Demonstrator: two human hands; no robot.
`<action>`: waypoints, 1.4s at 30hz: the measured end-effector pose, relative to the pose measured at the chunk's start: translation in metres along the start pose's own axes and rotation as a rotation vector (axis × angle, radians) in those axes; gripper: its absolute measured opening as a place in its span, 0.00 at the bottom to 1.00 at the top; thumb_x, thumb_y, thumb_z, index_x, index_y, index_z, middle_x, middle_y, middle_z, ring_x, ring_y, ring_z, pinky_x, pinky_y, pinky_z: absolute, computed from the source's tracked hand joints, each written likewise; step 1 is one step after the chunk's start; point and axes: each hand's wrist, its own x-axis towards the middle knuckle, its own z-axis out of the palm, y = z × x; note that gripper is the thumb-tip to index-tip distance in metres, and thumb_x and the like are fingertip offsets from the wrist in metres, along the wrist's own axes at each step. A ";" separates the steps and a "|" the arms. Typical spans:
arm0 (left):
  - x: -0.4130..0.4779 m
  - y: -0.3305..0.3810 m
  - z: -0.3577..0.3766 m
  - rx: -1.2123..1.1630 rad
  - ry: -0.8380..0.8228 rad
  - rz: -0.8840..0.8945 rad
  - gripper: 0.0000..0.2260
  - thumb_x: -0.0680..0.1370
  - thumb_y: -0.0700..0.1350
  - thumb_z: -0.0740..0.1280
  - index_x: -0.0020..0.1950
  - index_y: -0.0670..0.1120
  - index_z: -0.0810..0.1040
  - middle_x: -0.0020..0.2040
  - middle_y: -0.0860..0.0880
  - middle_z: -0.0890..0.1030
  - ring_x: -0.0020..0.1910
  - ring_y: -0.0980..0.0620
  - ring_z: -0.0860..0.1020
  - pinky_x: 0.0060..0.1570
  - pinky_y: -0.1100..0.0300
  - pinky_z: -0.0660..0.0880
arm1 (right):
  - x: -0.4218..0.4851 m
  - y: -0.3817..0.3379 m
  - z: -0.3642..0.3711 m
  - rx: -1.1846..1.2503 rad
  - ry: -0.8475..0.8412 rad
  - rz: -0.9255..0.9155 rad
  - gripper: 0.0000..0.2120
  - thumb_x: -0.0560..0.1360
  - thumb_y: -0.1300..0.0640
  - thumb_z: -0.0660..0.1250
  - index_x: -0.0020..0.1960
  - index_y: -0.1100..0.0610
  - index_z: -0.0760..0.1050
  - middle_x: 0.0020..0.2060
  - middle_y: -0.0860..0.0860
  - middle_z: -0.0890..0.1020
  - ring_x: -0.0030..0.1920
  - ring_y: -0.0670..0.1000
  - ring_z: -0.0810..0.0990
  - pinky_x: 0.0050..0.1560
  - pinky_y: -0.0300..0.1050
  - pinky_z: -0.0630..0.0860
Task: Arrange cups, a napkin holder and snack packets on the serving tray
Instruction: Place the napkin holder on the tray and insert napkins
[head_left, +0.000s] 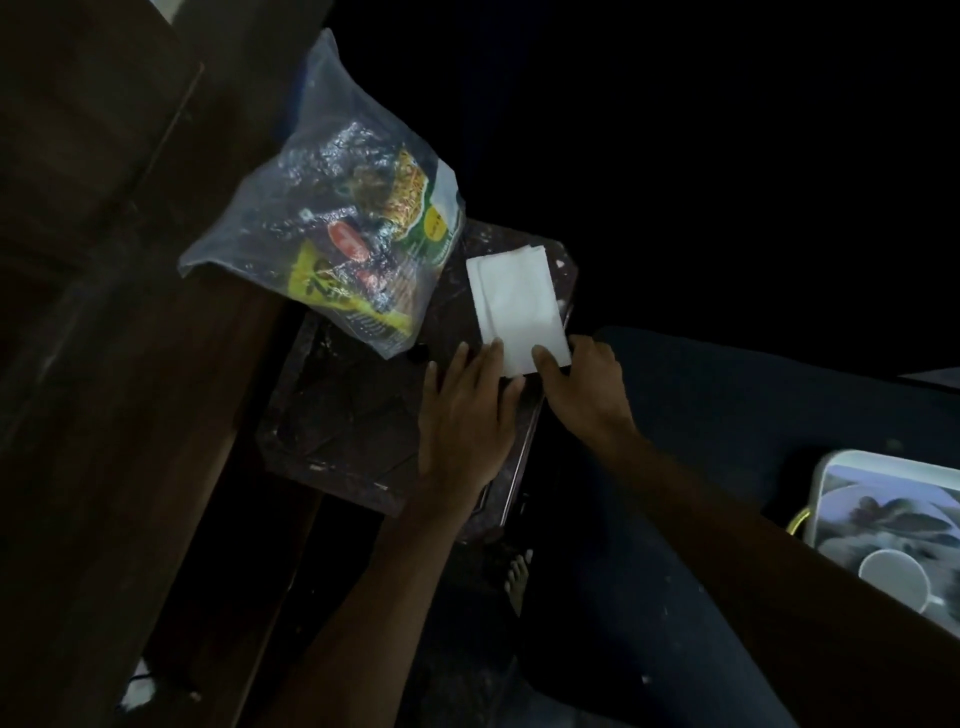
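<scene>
One folded stack of white paper napkins (517, 306), a flat rectangle with soft matte layers showing at its far edge, lies on the right part of a small dark table (343, 415). Both hands meet at its near end. The left hand (465, 415) lies palm down with its fingers (493, 358) stretched out flat and close together, the tips resting on the near left corner of the napkins. The right hand (584, 387) has its thumb on top of the near right corner and the other fingers curled at the edge just beside it; whether they reach under the paper cannot be told.

One clear, crinkly plastic bag (332, 223) rests on the far left of the table, just beside the napkins but not touching them. Inside are several glossy snack packets (363, 260), in yellow, green and red print; their exact count cannot be made out through the creased film.

The table top is dark, mottled and speckled, with cut corners. Well apart, at the lower right, one pale serving tray (841, 467) with a raised rim and a printed picture carries one white round cup (893, 579), partly hidden behind the right forearm. A dark wooden panel (104, 312) runs along the left.
</scene>
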 end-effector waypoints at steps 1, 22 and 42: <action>-0.003 0.002 0.000 0.010 0.002 0.019 0.24 0.85 0.54 0.55 0.77 0.43 0.68 0.75 0.45 0.73 0.79 0.43 0.65 0.77 0.39 0.58 | 0.000 0.001 0.002 0.019 0.000 0.009 0.24 0.79 0.44 0.61 0.66 0.61 0.71 0.63 0.60 0.75 0.64 0.61 0.74 0.61 0.58 0.75; -0.019 0.072 -0.005 -1.342 0.086 -0.763 0.19 0.76 0.41 0.75 0.66 0.48 0.78 0.50 0.51 0.87 0.47 0.58 0.86 0.37 0.69 0.80 | -0.097 0.065 -0.061 0.734 -0.122 0.163 0.11 0.74 0.50 0.71 0.52 0.55 0.79 0.45 0.50 0.86 0.45 0.47 0.86 0.40 0.36 0.81; -0.049 0.201 0.029 -0.990 -0.140 -0.221 0.11 0.77 0.45 0.74 0.59 0.50 0.83 0.51 0.53 0.86 0.51 0.59 0.84 0.47 0.67 0.79 | -0.169 0.192 -0.159 0.374 0.305 0.049 0.04 0.77 0.53 0.69 0.48 0.45 0.76 0.34 0.43 0.83 0.37 0.40 0.80 0.36 0.32 0.73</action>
